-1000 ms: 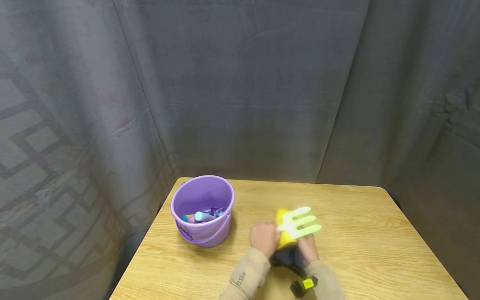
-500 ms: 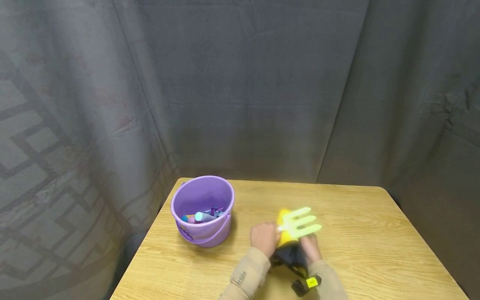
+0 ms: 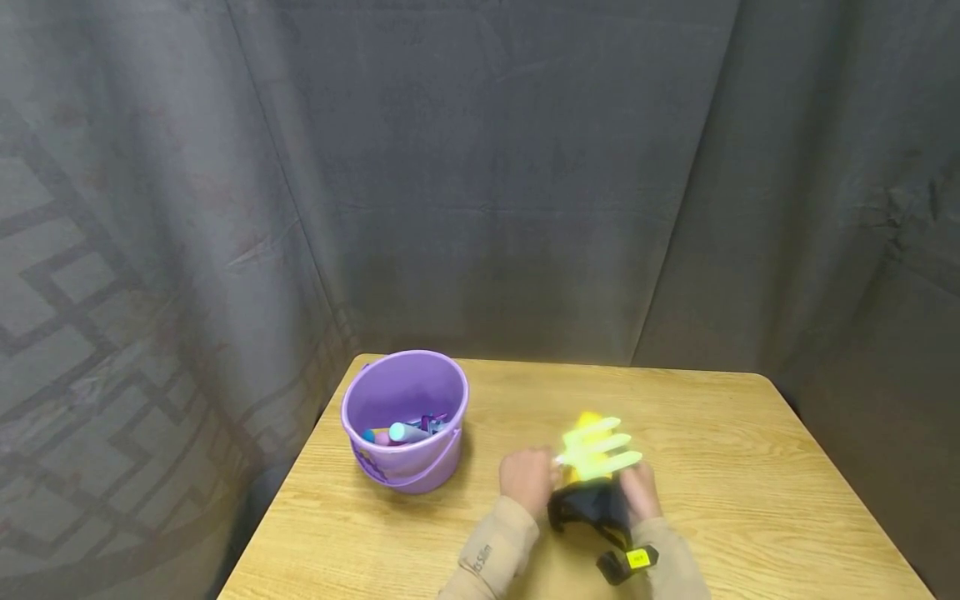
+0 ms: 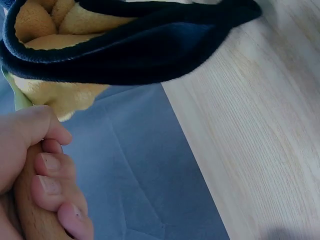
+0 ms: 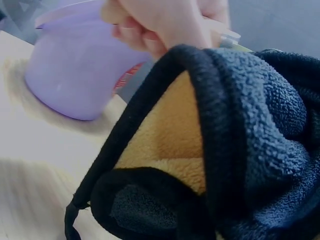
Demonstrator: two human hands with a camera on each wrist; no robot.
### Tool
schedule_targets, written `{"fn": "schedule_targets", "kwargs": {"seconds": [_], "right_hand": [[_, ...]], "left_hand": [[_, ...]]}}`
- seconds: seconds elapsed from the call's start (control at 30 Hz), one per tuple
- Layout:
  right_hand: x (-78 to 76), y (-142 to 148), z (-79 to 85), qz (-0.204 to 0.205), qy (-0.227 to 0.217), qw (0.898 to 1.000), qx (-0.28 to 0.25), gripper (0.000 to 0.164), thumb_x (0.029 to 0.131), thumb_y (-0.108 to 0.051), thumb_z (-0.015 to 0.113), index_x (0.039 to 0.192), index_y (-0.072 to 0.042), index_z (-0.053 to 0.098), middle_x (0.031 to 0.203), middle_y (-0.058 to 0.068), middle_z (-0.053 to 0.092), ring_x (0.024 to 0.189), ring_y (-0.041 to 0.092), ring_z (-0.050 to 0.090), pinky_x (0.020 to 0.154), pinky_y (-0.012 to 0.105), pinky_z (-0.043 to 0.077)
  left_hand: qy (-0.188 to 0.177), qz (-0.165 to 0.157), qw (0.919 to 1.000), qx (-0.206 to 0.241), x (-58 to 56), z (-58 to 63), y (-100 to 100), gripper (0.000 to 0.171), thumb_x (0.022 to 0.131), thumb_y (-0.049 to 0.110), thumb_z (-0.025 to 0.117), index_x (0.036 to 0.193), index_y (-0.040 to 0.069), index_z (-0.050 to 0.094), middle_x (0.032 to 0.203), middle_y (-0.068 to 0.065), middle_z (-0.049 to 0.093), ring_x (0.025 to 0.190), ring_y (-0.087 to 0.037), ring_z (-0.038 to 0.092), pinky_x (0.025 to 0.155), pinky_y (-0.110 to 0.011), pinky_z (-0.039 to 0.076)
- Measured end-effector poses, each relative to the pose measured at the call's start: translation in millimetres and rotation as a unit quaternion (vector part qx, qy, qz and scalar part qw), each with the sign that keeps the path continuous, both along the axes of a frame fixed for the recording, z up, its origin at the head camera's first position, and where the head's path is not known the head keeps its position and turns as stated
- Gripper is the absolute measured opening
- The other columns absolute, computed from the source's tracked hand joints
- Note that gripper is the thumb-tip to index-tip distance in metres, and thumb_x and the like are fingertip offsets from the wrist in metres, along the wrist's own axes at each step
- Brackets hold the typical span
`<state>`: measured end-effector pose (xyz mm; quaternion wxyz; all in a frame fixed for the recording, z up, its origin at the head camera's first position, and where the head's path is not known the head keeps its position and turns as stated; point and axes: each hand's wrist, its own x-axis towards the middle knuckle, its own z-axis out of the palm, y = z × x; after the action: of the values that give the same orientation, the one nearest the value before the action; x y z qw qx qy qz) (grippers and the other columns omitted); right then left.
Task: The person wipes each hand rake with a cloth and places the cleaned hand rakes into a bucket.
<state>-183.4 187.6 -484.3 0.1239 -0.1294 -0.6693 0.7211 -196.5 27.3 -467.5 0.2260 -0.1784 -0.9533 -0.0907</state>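
My left hand [image 3: 527, 479] grips the wooden handle [image 4: 37, 215] of a small garden hand fork [image 3: 600, 448] with pale yellow-green tines, held above the table. Curled fingers wrap that handle in the left wrist view. Beneath and behind the tines lies a fluffy cloth [image 3: 588, 504], yellow on one side and dark grey on the other, with black edging. At its right side my right hand [image 3: 640, 492] holds the cloth; its fingertips are mostly hidden. In the right wrist view folds of the cloth fill the foreground, and the right hand does not show there.
A purple bucket [image 3: 420, 479] with its handle hanging down stands at the left of the wooden table [image 3: 750, 483]. Several colourful things [image 3: 408, 432] lie inside it. A grey curtain [image 3: 487, 183] hangs behind the table.
My right hand and the cloth have moved to the right along the tines of the garden hand fork. The left hand and the fork have stayed almost in place.
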Motion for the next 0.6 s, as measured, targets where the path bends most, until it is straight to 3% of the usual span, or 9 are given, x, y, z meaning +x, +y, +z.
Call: {"fn": "schedule_targets", "kwargs": {"seconds": [0.1,0.2,0.33,0.43,0.5,0.6], "right_hand": [[-0.7,5,1.9,-0.007,-0.004,1.0,0.0,0.022,0.084,0.003,0.045,0.072,-0.012,0.056,0.067,-0.008,0.049,0.067,0.005,0.045,0.064,0.017,0.04],[-1.8,8,2.5,-0.004,0.001,0.999,-0.038,0.024,0.086,0.001,0.047,0.07,-0.013,0.058,0.066,-0.008,0.051,0.067,0.005,0.047,0.064,0.018,0.042],[-1.7,13,1.6,-0.001,-0.007,0.999,-0.037,0.016,0.087,-0.004,0.049,0.09,-0.011,0.063,0.08,-0.013,0.056,0.081,0.002,0.048,0.076,0.019,0.041],[-1.0,16,1.3,0.002,-0.012,1.0,-0.025,0.021,0.088,-0.007,0.05,0.106,-0.008,0.059,0.089,-0.017,0.054,0.094,0.001,0.043,0.09,0.022,0.034],[-0.6,18,1.4,0.004,-0.008,1.0,-0.027,0.021,0.088,-0.007,0.05,0.104,-0.012,0.061,0.089,-0.019,0.053,0.095,0.001,0.041,0.092,0.023,0.031],[-0.4,19,2.0,0.003,0.002,0.999,-0.044,0.025,0.088,-0.007,0.049,0.087,-0.027,0.063,0.084,-0.021,0.054,0.093,0.0,0.043,0.088,0.02,0.033]], "left_hand": [[-0.012,-0.005,0.9999,0.002,0.4,-0.2,-1,0.025,0.07,0.021,0.066,0.053,0.017,0.048,0.043,0.009,0.035,0.038,-0.005,0.028,0.036,-0.015,0.021],[-0.016,-0.009,0.9998,0.006,0.2,-0.9,-1,0.027,0.069,0.019,0.065,0.052,0.018,0.044,0.043,0.01,0.032,0.038,-0.004,0.027,0.037,-0.015,0.021],[-0.019,-0.011,0.9997,0.007,-0.2,-2.3,-2,0.027,0.07,0.019,0.065,0.053,0.018,0.044,0.043,0.01,0.032,0.039,-0.004,0.027,0.037,-0.015,0.022],[-0.025,-0.012,0.9996,0.011,-0.7,-3.2,-2,0.025,0.071,0.02,0.065,0.054,0.017,0.047,0.044,0.01,0.033,0.039,-0.004,0.028,0.038,-0.015,0.023],[-0.028,-0.014,0.9994,0.013,-1.0,-4.0,-2,0.025,0.071,0.019,0.065,0.054,0.017,0.047,0.044,0.01,0.033,0.039,-0.004,0.028,0.038,-0.015,0.023],[-0.029,-0.015,0.9994,0.012,-1.0,-4.9,-2,0.025,0.071,0.02,0.066,0.054,0.018,0.048,0.044,0.011,0.034,0.039,-0.003,0.028,0.038,-0.015,0.023]]}}
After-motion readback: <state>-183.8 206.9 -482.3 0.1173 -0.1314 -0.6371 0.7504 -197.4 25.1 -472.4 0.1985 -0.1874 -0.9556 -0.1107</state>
